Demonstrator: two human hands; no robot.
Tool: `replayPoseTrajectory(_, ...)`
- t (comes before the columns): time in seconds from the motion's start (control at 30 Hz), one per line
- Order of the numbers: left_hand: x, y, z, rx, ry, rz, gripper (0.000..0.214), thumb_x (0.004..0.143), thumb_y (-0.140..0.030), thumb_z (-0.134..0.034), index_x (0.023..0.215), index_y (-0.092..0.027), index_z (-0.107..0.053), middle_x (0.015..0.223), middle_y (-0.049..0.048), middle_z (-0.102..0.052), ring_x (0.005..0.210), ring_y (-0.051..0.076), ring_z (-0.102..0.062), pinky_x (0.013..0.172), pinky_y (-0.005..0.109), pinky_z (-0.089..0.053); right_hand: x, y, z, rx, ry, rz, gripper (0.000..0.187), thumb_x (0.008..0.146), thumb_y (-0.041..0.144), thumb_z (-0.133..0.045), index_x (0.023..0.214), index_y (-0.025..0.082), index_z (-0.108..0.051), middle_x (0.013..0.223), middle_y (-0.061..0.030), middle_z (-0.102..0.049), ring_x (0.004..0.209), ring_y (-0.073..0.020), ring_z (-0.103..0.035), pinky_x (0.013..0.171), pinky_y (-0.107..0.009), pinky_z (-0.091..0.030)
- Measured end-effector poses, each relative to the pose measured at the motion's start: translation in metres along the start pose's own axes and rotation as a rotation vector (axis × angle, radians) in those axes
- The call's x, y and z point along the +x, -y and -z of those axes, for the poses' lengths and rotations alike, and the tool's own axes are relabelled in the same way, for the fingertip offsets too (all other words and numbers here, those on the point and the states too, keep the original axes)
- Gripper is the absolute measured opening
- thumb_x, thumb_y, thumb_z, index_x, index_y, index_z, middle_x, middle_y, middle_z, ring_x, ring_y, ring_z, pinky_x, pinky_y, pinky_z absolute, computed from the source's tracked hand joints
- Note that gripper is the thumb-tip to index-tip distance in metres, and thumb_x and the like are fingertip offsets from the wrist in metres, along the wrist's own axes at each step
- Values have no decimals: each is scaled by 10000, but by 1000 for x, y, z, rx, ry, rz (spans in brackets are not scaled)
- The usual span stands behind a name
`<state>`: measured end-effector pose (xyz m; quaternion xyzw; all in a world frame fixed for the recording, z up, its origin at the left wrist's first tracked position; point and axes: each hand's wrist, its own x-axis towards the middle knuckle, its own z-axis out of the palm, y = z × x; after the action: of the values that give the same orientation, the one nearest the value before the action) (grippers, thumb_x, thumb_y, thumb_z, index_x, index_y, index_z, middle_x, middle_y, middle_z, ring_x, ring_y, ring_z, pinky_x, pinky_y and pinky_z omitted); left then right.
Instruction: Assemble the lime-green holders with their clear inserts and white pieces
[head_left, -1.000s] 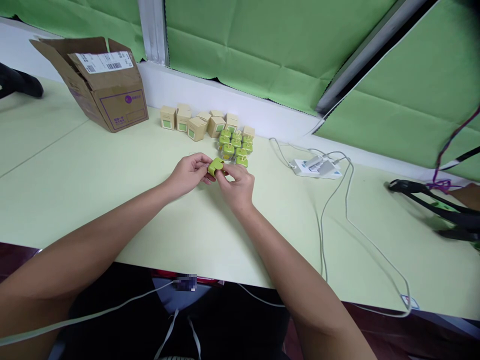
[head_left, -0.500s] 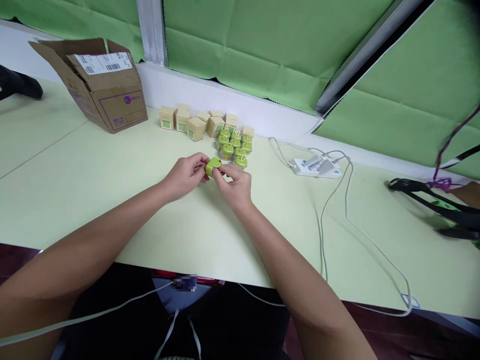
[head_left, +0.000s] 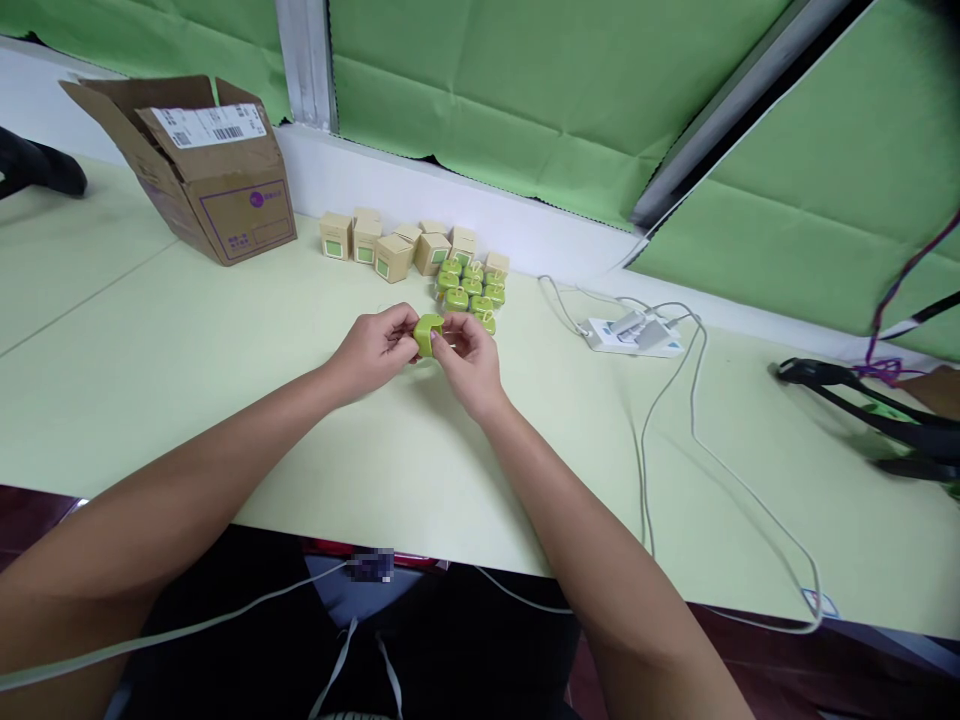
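A small green lid-like piece is held above the table between my two hands; it has a rounded top and a folded-down side. My left hand pinches its left side, with the fingertips partly hidden behind it. On its right side, the thumb and fingers of my right hand are closed on its edge. Just beyond my hands stand several small jars with green lids, grouped close together, some with pale loops on top. My right hand overlaps the nearest jar in view.
Several small cardboard boxes stand behind the jars along the wall. A large open carton is at the back left. To the right lie a power strip with plugs and long white cables. A black frame-like object sits far right.
The green piece has turned slightly in my hands, showing more of its side. My right hand has shifted a little up and left, with its fingers more raised.
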<state>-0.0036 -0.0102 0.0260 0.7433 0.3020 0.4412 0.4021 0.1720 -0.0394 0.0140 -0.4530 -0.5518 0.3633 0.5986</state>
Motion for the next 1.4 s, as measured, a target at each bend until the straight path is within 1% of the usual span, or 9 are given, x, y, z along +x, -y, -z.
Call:
replayPoseTrajectory(0.07,0,-2,0,21,0,-9,43,814,-189,-551,854,-201,-560,737,-25,-640,673,129,-633,637,251,-478,0,2,-1,118,119,-98,455,791,641,-816,965,249,-662,956,1,-695,813,-146,-661,714,-296,-560)
replayPoseTrajectory(0.13,2,-3,0,72,-20,-40,44,793,-184,-536,831,-202,-551,702,-31,-590,639,119,-564,603,247,-428,-1,4,-1,207,183,-181,475,774,664,-832,960,255,-677,938,12,-705,817,-146,-670,694,-286,-568)
replayPoseTrajectory(0.23,4,-3,3,152,-57,-109,31,783,-187,-526,808,-202,-536,705,-31,-525,636,113,-474,591,252,-378,-2,6,0,316,225,-281,517,696,637,-916,940,252,-674,890,27,-706,808,-137,-675,688,-270,-580)
replayPoseTrajectory(0.33,6,-2,5,196,-61,-143,35,795,-193,-525,820,-200,-549,732,-25,-526,655,117,-459,606,262,-375,-1,9,1,391,244,-332,535,657,596,-966,912,238,-661,866,31,-711,777,-120,-674,732,-276,-610)
replayPoseTrajectory(0.7,6,0,9,191,3,-78,92,808,-191,-550,862,-187,-625,795,-4,-610,714,130,-522,625,266,-398,1,15,7,459,328,-391,467,660,488,-982,941,220,-722,868,22,-719,780,-121,-682,792,-292,-659)
replayPoseTrajectory(0.9,6,-2,10,201,9,-64,89,811,-204,-560,853,-192,-637,787,-3,-622,705,130,-524,627,265,-397,0,18,6,435,303,-390,448,645,463,-980,856,228,-663,837,38,-698,749,-117,-675,761,-297,-661)
replayPoseTrajectory(1.03,5,1,10,212,7,-51,95,815,-208,-570,858,-191,-654,782,-1,-626,709,134,-530,630,262,-406,1,18,7,393,285,-375,448,656,457,-970,877,230,-654,844,38,-697,753,-118,-676,764,-304,-656)
replayPoseTrajectory(1.23,5,1,8,130,29,-32,217,872,-271,-646,1057,-197,-732,1016,47,-750,896,169,-658,738,264,-498,3,18,10,375,264,-380,446,642,449,-979,878,227,-672,863,31,-733,754,-120,-691,727,-276,-638)
replayPoseTrajectory(1.4,6,2,9,142,19,-13,189,893,-323,-659,1009,-184,-717,1007,59,-752,921,182,-677,761,269,-524,5,18,11,381,255,-405,362,720,416,-921,915,225,-683,858,20,-723,754,-127,-695,714,-279,-642)
